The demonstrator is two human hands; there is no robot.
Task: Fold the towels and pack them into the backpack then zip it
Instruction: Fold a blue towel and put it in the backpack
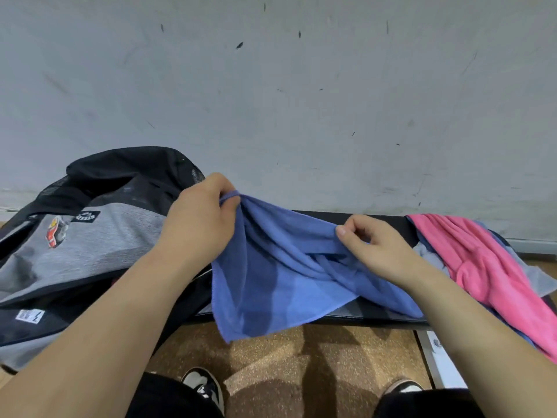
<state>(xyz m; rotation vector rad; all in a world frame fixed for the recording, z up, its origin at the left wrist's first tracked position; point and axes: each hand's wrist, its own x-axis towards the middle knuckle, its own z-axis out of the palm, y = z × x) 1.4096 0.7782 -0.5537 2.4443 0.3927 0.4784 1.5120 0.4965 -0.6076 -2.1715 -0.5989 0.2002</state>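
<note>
The left hand (205, 218) pinched a corner of the blue towel (271, 282) with curled fingers, and the right hand (373, 245) pinched its upper edge. The towel was stretched between them, with its long axis running from 9 to about 3 o'clock, slightly downward. The rest hung toward 6 o'clock over the front edge of the table (382, 318). The backpack (114, 236) lay at 9 o'clock of the towel, and a pink towel (482, 260) at 3 o'clock.
</note>
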